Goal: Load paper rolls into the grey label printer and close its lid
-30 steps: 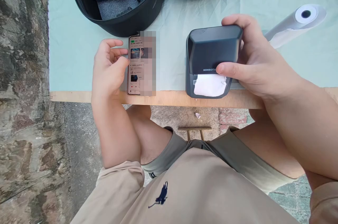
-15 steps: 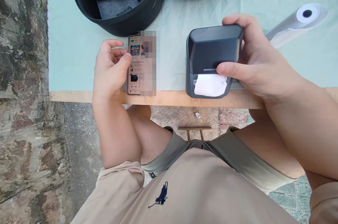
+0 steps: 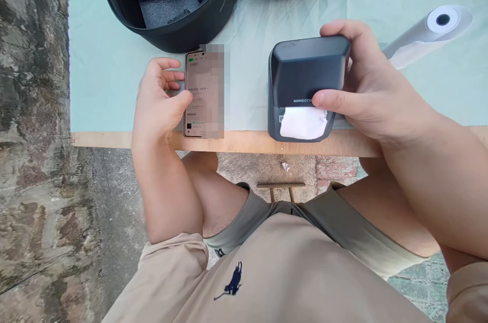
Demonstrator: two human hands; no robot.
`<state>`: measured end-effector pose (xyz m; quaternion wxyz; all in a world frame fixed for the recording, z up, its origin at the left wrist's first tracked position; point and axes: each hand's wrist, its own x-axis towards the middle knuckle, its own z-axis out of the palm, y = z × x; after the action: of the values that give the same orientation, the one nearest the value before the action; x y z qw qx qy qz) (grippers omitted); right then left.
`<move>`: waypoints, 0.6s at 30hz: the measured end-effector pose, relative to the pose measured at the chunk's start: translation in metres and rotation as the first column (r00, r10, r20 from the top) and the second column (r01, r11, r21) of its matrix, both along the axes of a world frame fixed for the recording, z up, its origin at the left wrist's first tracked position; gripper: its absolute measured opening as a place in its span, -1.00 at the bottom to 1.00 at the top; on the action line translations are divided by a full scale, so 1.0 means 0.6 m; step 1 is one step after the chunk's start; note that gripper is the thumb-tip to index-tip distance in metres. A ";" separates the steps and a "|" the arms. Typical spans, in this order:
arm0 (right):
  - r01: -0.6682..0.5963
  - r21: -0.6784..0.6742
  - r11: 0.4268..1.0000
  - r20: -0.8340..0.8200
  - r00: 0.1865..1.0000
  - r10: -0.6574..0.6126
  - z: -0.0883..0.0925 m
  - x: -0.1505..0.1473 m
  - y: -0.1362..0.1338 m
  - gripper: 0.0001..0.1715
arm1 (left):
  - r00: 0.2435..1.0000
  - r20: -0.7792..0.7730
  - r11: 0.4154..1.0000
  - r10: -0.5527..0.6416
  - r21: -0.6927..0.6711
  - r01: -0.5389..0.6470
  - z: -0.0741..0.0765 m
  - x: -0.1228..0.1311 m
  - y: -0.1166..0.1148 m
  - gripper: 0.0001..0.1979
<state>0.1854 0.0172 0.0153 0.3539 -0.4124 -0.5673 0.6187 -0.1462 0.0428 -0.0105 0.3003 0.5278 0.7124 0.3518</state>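
A phone (image 3: 195,102) with a lit screen lies at the table's front edge; a pixelated patch hides its right half. Beside its left edge is my left hand (image 3: 162,97), thumb tip over the screen, the other fingers loosely bent and apart from the thumb. My right hand (image 3: 362,79) grips a dark NIIMBOT label printer (image 3: 310,69) from the right, thumb on its front and fingers around its far side. A piece of white paper (image 3: 304,123) with a torn right edge sticks out of the printer's front slot.
An open black zip case (image 3: 186,33) with grey foam lies at the back. On the right, a partly unrolled white paper roll (image 3: 414,33) rests on the pale cloth (image 3: 259,23). The table's bare wooden edge (image 3: 236,144) runs above my legs. A stone wall (image 3: 34,160) stands at left.
The phone's screen content has changed from a list with pictures to mostly text. My left thumb has shifted slightly right and down. My right hand and the printer are practically still.
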 end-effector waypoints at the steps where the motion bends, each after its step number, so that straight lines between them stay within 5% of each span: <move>1: 0.002 0.001 1.000 0.002 1.000 -0.002 0.000 0.000 0.000 -0.23 | 1.000 -0.003 1.000 0.003 0.006 -0.003 0.000 0.000 0.000 -0.34; 11: -0.005 0.037 0.999 0.061 0.998 0.003 -0.002 0.004 -0.001 -0.23 | 0.990 0.127 0.995 0.066 0.062 -0.075 0.005 0.009 0.000 -0.51; 18: 0.018 -0.008 1.000 0.017 1.000 -0.017 0.000 -0.001 0.000 -0.25 | 0.998 -0.047 0.998 -0.049 0.034 0.051 -0.002 -0.004 -0.006 -0.38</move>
<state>0.1849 0.0170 0.0153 0.3530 -0.4239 -0.5641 0.6144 -0.1485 0.0391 -0.0114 0.2830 0.5586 0.6996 0.3442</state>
